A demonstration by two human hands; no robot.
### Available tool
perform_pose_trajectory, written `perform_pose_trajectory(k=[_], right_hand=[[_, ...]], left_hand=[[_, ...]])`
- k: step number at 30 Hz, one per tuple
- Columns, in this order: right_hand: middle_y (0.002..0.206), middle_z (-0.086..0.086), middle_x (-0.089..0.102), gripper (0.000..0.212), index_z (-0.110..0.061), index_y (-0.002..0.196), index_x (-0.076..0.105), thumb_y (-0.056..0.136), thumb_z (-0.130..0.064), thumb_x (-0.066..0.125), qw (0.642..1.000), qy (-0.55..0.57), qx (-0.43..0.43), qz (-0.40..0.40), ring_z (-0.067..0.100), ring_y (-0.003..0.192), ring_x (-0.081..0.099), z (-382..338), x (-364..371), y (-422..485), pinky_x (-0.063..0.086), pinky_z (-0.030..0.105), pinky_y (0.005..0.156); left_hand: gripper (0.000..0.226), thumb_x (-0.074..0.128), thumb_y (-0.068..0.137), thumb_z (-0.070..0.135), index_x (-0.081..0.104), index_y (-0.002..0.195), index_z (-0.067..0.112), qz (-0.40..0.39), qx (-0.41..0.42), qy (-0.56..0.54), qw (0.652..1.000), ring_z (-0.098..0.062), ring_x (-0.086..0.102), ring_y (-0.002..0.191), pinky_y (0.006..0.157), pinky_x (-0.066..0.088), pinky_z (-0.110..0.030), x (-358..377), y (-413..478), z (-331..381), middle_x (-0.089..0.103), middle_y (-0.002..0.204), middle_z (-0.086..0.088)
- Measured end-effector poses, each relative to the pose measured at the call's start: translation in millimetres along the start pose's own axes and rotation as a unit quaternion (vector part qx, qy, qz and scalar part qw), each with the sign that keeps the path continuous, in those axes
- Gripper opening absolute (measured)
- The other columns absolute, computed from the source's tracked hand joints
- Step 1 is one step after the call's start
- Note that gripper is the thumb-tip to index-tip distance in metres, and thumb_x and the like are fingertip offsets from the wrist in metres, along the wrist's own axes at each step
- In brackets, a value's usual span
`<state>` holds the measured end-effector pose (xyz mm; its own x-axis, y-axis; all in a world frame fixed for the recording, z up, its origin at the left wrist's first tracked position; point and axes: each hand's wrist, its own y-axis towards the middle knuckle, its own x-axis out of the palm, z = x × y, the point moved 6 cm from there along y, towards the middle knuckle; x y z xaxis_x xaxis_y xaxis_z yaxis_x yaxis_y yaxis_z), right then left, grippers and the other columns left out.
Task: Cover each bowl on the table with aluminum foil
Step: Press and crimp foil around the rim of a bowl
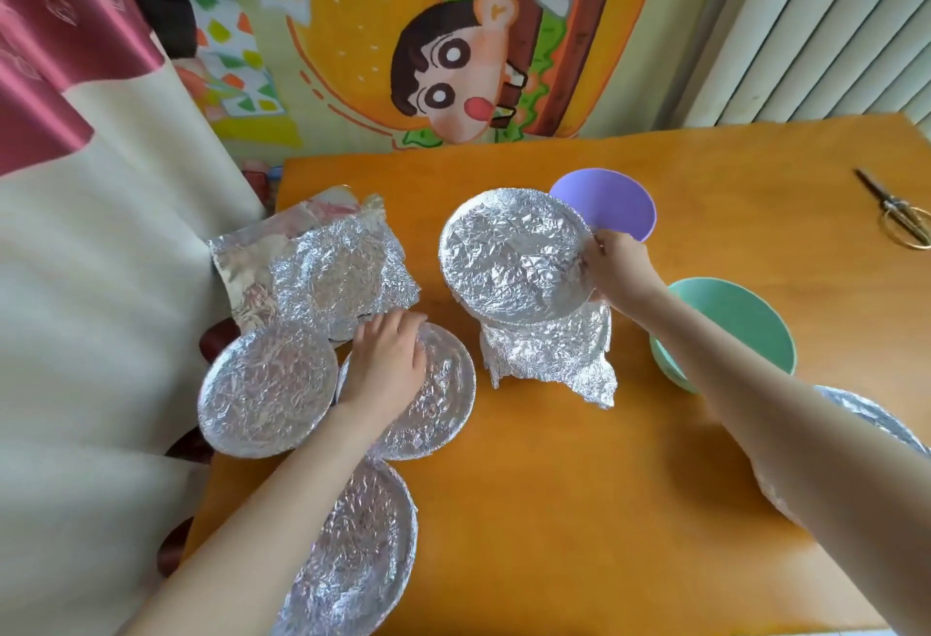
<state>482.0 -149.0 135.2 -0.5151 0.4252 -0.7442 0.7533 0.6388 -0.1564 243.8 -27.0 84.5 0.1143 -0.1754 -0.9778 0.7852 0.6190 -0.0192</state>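
Note:
My right hand [617, 270] grips the right rim of a foil-covered bowl [509, 255], held tilted above a crumpled foil sheet [549, 358]. My left hand [390, 363] rests with fingers spread on another foil-covered bowl [443, 398]. Two more foil-covered bowls lie at the left [267, 391] and near the front edge [357, 555]. A further foil-covered bowl [866, 421] shows partly behind my right forearm. An uncovered purple bowl [612, 204] and an uncovered green bowl [735, 328] stand on the right. Loose crumpled foil sheets [322, 265] lie at the back left.
The orange table [579, 484] ends close at the left and front. Scissors [896, 212] lie at the far right. A cream and red curtain [90, 242] hangs at the left. A cartoon wall hanging [453, 55] is behind the table.

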Motion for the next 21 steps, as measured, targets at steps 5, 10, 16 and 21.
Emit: perform_pose_trajectory(k=[5, 10, 16, 21], right_hand=[[0.091, 0.028, 0.063, 0.031, 0.002, 0.086, 0.055, 0.1, -0.011, 0.031, 0.999, 0.037, 0.03, -0.019, 0.039, 0.08, 0.064, -29, 36, 42, 0.053, 0.04, 0.074], [0.107, 0.025, 0.06, 0.033, 0.01, 0.114, 0.057, 0.1, -0.01, 0.033, 0.993, 0.012, 0.072, -0.094, 0.028, 0.075, 0.054, -42, 74, 76, 0.038, 0.016, 0.051], [0.122, 0.027, 0.056, 0.034, 0.009, 0.119, 0.054, 0.099, -0.009, 0.034, 0.988, -0.027, 0.112, -0.102, 0.039, 0.115, 0.052, -42, 107, 110, 0.042, 0.038, 0.091], [0.123, 0.028, 0.055, 0.034, 0.01, 0.12, 0.053, 0.098, -0.006, 0.033, 0.981, -0.06, 0.132, -0.128, 0.04, 0.117, 0.051, -34, 129, 118, 0.042, 0.039, 0.093]], left_hand=[[0.044, 0.043, 0.097, 0.02, 0.037, 0.14, 0.02, -0.063, -0.039, 0.014, 0.997, -0.02, 0.034, 0.133, 0.113, 0.023, -0.037, 7, 26, -26, 0.035, 0.146, -0.001], [0.036, 0.04, 0.098, 0.021, 0.043, 0.133, 0.016, -0.091, -0.05, 0.001, 0.995, -0.019, 0.041, 0.126, 0.108, 0.03, -0.037, 19, 35, -36, 0.04, 0.141, -0.003], [0.028, 0.04, 0.098, 0.018, 0.051, 0.123, 0.011, -0.075, -0.042, -0.021, 0.996, -0.016, 0.05, 0.113, 0.099, 0.042, -0.032, 29, 41, -43, 0.054, 0.122, -0.002], [0.024, 0.042, 0.097, 0.017, 0.054, 0.116, 0.011, -0.062, -0.044, -0.03, 0.997, -0.017, 0.05, 0.112, 0.097, 0.043, -0.032, 37, 43, -45, 0.056, 0.117, -0.002]])
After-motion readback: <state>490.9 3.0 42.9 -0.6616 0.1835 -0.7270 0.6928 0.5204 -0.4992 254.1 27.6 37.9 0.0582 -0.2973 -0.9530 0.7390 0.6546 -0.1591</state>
